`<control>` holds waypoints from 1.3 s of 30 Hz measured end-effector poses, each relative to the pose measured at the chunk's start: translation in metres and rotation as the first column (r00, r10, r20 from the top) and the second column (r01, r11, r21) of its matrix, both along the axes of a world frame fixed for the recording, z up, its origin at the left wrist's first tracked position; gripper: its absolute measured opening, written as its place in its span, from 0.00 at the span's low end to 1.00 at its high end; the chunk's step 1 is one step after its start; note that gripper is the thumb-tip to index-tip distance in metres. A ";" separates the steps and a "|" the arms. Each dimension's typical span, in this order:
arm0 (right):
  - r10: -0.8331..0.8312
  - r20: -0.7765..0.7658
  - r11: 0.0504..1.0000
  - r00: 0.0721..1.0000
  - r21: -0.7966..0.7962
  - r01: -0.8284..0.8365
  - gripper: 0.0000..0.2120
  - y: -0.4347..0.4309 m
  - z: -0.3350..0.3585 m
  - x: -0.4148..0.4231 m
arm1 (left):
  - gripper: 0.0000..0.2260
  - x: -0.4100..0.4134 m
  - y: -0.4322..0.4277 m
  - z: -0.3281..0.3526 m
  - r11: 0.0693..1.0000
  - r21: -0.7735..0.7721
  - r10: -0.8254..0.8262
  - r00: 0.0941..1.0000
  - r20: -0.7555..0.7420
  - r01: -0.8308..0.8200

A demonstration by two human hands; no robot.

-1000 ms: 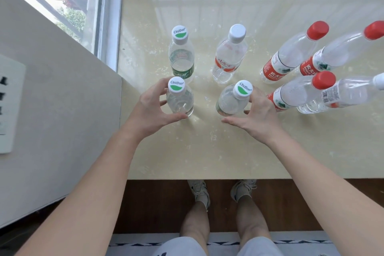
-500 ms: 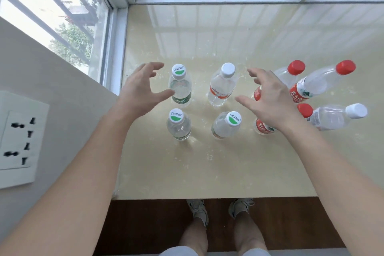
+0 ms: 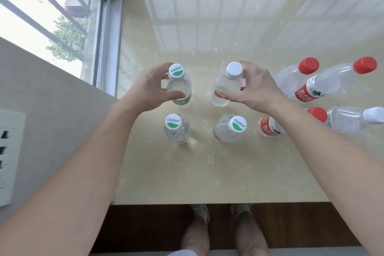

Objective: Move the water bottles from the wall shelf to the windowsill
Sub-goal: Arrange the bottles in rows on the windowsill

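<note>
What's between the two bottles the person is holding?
Nothing: in the head view, only bare windowsill separates the green-capped bottle in the left hand from the white-capped bottle in the right hand.

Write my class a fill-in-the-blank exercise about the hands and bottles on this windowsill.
The left hand grips a Cestbon bottle whose cap carries a ____ logo.
The right hand grips a red-labelled bottle with a plain ____ cap.
Exactly ____ bottles on the windowsill wear red caps.
Missing words: green, white, three.

Hands (image 3: 148,87) around two rear bottles (image 3: 180,89)
</note>
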State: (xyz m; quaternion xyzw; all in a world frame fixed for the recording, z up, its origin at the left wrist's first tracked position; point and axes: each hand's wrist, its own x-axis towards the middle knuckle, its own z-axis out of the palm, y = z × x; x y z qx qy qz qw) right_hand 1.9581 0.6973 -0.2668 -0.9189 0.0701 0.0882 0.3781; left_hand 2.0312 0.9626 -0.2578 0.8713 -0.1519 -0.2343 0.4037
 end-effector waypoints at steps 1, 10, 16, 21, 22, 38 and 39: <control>0.023 -0.016 1.000 1.000 0.006 -0.023 0.25 -0.003 0.001 0.001 | 0.25 -0.001 0.000 0.000 1.000 -0.001 0.002 1.000 0.003 -0.002; 0.091 -0.039 0.993 0.995 0.074 -0.088 0.29 -0.006 0.007 0.007 | 0.24 -0.005 -0.002 0.003 1.000 -0.007 0.029 1.000 0.011 -0.028; 0.083 -0.034 0.992 0.996 0.100 -0.079 0.28 -0.005 0.006 0.005 | 0.24 -0.007 -0.002 0.001 0.999 -0.020 0.050 0.999 0.010 -0.049; 0.094 -0.038 0.991 0.995 0.102 -0.089 0.28 -0.001 0.006 0.006 | 0.26 -0.008 -0.002 0.001 0.999 0.005 0.044 0.999 0.025 -0.044; 0.088 -0.046 0.991 0.995 0.106 -0.083 0.28 -0.002 0.006 0.007 | 0.28 -0.008 -0.001 0.001 0.999 0.019 0.034 0.999 0.036 -0.035; 0.157 0.124 0.945 0.980 -0.307 -0.113 0.29 -0.093 0.155 -0.041 | 0.28 -0.041 -0.040 0.123 0.934 0.349 -0.228 0.877 0.423 0.074; 0.143 0.128 0.932 0.981 -0.350 -0.090 0.28 -0.115 0.165 -0.049 | 0.28 -0.046 -0.056 0.131 0.932 0.353 -0.243 0.863 0.442 0.082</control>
